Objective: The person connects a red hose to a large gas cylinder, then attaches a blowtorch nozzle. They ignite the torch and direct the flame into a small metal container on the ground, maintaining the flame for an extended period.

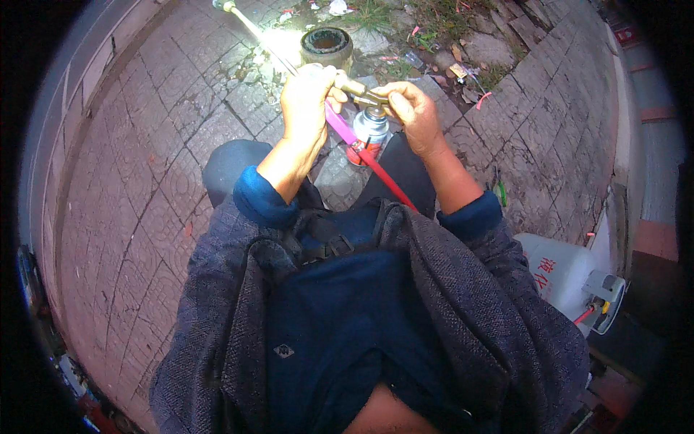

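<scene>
Head view: we've both hands full!
Left hand (pixel 307 103) grips a pink-handled wand (pixel 340 126); right hand (pixel 415 114) pinches a brass fitting (pixel 374 99) atop a canister (pixel 372 124).

Downward fisheye view from head height

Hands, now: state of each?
Left hand: closed, holding the long thin wand.
Right hand: fingers closed on the brass fitting atop the small canister.
</scene>
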The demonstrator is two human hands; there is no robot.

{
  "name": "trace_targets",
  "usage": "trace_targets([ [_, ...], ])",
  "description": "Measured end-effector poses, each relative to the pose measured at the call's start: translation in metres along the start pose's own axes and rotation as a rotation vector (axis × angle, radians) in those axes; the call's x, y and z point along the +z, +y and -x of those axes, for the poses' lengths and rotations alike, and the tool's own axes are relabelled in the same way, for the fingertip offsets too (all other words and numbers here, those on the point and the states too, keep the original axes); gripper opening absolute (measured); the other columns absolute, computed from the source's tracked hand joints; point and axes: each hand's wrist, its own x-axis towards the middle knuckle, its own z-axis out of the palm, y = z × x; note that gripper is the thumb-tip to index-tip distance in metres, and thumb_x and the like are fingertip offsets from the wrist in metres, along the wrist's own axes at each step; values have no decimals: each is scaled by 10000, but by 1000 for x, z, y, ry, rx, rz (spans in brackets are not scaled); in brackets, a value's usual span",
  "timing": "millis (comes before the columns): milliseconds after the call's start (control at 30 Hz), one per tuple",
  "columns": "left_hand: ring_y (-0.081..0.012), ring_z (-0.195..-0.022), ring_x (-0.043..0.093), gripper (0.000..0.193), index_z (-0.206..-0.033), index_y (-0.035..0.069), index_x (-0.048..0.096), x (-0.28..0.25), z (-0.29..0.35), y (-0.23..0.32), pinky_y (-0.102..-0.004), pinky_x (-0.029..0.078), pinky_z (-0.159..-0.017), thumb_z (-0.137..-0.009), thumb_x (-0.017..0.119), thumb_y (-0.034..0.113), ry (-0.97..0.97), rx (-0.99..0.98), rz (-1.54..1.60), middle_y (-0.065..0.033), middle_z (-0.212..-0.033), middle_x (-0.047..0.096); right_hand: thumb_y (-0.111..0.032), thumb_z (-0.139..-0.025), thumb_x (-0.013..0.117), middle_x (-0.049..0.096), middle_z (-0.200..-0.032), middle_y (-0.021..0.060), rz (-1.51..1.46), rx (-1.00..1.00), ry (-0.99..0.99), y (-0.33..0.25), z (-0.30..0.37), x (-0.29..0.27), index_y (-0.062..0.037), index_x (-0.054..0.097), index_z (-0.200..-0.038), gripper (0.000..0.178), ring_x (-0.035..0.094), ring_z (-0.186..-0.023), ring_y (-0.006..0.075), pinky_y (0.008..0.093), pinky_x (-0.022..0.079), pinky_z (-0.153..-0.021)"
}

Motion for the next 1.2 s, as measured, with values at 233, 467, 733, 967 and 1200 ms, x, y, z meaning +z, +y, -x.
trace_targets([
  [233, -146, -547, 626, 167, -915, -15, 650, -2, 0, -8, -235, 477, -464, -997, 634, 130, 43, -11, 3, -182, -787, 728, -67, -1025, 569, 712, -1107, 133, -162, -3, 12, 12, 18, -9, 21, 615, -1230, 227, 706, -972, 171, 295, 583, -845],
  [467, -148, -544, 618, 174, -945, -25, 659, -2, 0, -6, -235, 480, -485, -1003, 626, 136, -3, -11, 11, -204, -803, 738, -113, -1031, 586, 725, -878, 91, 238, -71, -16, -14, 13, -19, 30, 650, -1092, 168, 706, -768, 138, 286, 586, -708],
  [733, -148, -548, 620, 178, -956, -27, 647, 3, -1, -2, -232, 476, -482, -1009, 614, 140, -45, -7, 20, -215, -809, 738, -217, -1003, 630, 663, -806, 65, 578, -1, -350, -43, -4, -46, -17, 649, -985, 202, 658, -690, 184, 321, 537, -634],
  [967, -141, -565, 608, 205, -996, -35, 627, 3, -1, 1, -240, 475, -497, -1021, 599, 166, -49, -27, -8, -200, -821, 740, -244, -881, 764, 679, -938, 129, 886, -346, -372, -49, -4, -52, -30, 632, -1145, 364, 695, -893, 306, 404, 545, -791],
  [1200, -121, -567, 574, 318, -1124, -83, 639, 4, -2, 4, -242, 481, -527, -1048, 576, 219, -148, -149, 168, -132, -840, 725, -183, -872, 746, 695, -1136, 29, -245, 154, -446, -3, 1, 2, -18, 585, -1340, 522, 622, -1074, 125, 316, 493, -952],
])
